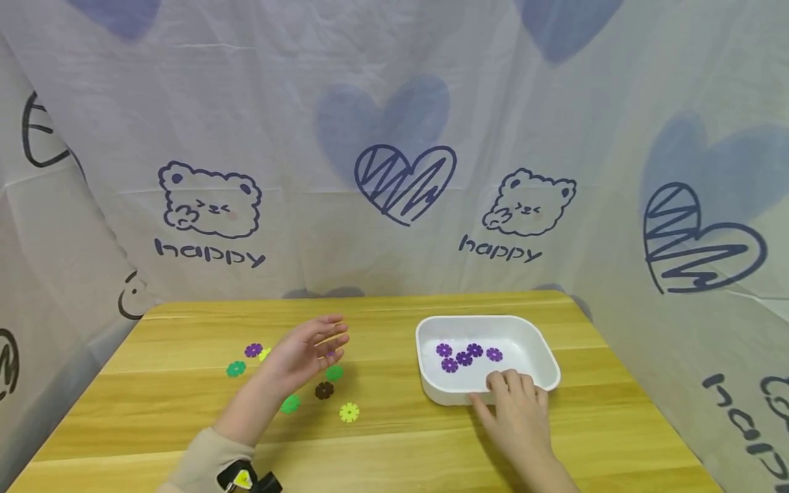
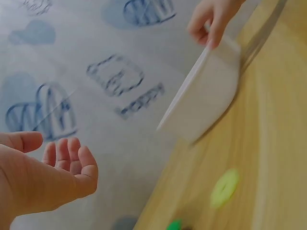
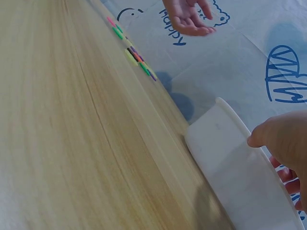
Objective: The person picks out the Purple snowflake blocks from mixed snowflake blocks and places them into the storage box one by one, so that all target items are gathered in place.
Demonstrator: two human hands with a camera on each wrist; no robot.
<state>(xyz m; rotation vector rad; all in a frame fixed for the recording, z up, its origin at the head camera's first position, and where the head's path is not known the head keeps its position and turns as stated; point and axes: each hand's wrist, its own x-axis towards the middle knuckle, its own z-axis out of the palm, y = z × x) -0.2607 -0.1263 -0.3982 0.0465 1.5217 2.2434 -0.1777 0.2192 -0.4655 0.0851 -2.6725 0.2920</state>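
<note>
My left hand (image 1: 305,352) hovers over loose flower-shaped plastic discs at the table's left, its fingers relaxed and holding nothing. In the left wrist view that hand (image 2: 53,179) shows its palm and bent fingertips. My right hand (image 1: 520,414) grips the near rim of a white plastic bin (image 1: 439,394). The right wrist view has the thumb (image 3: 259,136) outside the bin's wall (image 3: 235,167) and the other fingers over its inner side. Several purple discs (image 1: 464,358) lie flat on the bin's floor.
Around the left hand lie green discs (image 1: 236,369), a dark brown disc (image 1: 324,390), a yellow-green disc (image 1: 348,412) and a purple disc (image 1: 253,350); the forearm hides part of this group. A printed cloth (image 1: 296,137) hangs behind the wooden table (image 1: 382,452) and along its sides.
</note>
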